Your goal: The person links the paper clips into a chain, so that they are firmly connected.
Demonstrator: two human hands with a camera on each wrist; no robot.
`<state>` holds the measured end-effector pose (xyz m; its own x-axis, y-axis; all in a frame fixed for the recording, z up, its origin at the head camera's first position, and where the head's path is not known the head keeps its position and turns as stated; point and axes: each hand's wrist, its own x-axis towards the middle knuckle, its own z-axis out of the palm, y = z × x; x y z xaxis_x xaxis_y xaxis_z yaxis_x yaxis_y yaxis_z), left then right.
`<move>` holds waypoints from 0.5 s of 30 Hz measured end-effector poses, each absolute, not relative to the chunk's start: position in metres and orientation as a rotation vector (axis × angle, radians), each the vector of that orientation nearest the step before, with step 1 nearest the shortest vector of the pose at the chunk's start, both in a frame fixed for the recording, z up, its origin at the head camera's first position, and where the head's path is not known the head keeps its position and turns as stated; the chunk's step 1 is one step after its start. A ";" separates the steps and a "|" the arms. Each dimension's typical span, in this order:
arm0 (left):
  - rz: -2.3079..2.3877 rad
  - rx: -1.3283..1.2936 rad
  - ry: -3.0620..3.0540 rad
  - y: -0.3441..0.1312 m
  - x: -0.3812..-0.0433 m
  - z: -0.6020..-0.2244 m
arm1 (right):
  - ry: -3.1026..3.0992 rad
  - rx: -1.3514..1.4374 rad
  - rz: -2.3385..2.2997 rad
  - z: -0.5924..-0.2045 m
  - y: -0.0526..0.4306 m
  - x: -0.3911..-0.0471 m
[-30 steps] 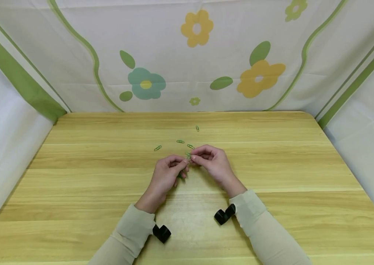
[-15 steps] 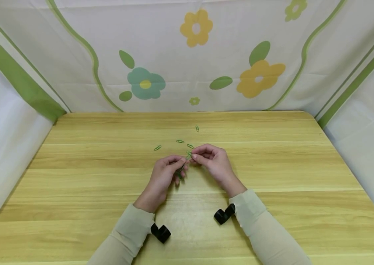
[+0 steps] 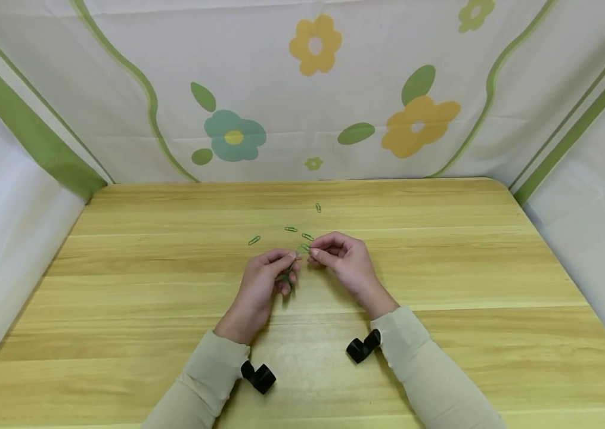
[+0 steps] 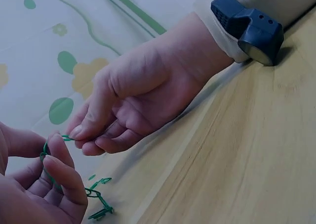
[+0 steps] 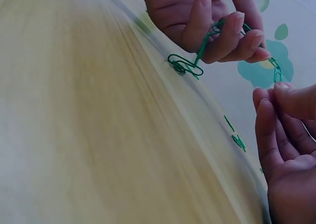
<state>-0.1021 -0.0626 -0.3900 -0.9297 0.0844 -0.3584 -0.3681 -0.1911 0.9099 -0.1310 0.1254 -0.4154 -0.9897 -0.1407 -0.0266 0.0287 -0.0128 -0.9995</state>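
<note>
My left hand (image 3: 261,280) holds a chain of linked green paper clips (image 5: 199,51); the chain runs through its fingers, and its lower end dangles in a small tangle. Thumb and forefinger pinch the chain's upper end. Opposite it, my right hand (image 3: 346,262) pinches a green paper clip (image 5: 278,75) between thumb and fingertips. In the right wrist view this clip meets the upper end of the chain, bridging the short gap between the hands. Parts of the chain are hidden behind the left fingers.
Several loose green paper clips lie on the wooden table (image 3: 441,250) beyond the hands, among them one clip (image 3: 254,240) at the left and another (image 3: 319,208) farthest back. A flowered white curtain (image 3: 291,119) hangs behind the table.
My left hand has drawn slightly left, widening the gap between the hands. More of the paper clip at the right fingertips shows. The right hand has barely moved.
</note>
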 end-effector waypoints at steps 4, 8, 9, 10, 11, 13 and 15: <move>2.194 -0.336 1.799 -0.063 -0.102 -0.390 | 2.116 -0.120 -2.162 -0.416 0.125 -0.131; 2.161 -0.323 1.932 -0.061 -0.102 -0.392 | 2.152 -0.092 -2.178 -0.416 0.124 -0.132; 2.144 -0.313 1.983 -0.061 -0.102 -0.393 | 2.167 -0.080 -2.182 -0.416 0.124 -0.132; 2.123 -0.305 2.032 -0.060 -0.102 -0.394 | 2.183 -0.068 -2.188 -0.416 0.124 -0.132; 2.102 -0.290 2.077 -0.060 -0.101 -0.394 | 2.194 -0.058 -2.199 -0.416 0.125 -0.132; 2.069 -0.257 2.147 -0.059 -0.101 -0.395 | 2.206 -0.041 -2.229 -0.416 0.125 -0.132; 2.047 -0.241 2.173 -0.058 -0.100 -0.395 | 2.210 -0.025 -2.266 -0.416 0.126 -0.132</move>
